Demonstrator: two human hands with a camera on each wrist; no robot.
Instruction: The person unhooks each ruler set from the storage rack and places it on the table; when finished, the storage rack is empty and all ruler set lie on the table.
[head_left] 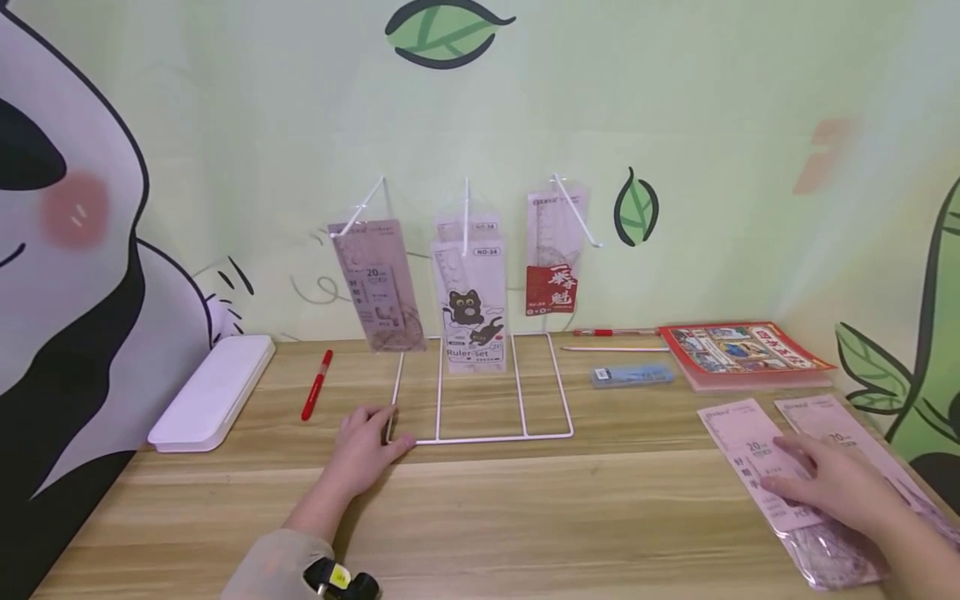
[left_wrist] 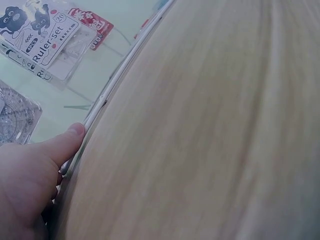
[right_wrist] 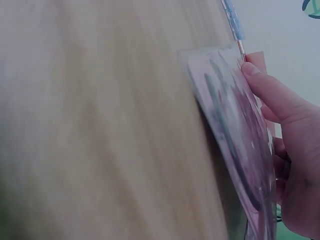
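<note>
A white wire display rack [head_left: 480, 439] stands on the table, with hooks carrying flat ruler-set packages. One package with cats [head_left: 472, 317] hangs in the middle, one mauve package [head_left: 380, 287] on the left, one with a red label [head_left: 553, 250] on the right. My left hand [head_left: 365, 446] grips the rack's front left corner, its thumb along the wire in the left wrist view. At the right, my right hand [head_left: 836, 479] rests over a pink ruler-set package [head_left: 750, 442], thumb and fingers apart on its surface. Another pink package [head_left: 817, 412] lies beside it, partly covered by the hand.
A white pencil case [head_left: 213, 396] and a red pen [head_left: 317, 385] lie left of the rack. To its right are a blue packet [head_left: 632, 375], a pencil [head_left: 615, 349], another red pen [head_left: 611, 332] and a red illustrated book [head_left: 742, 350]. The printed wall stands close behind.
</note>
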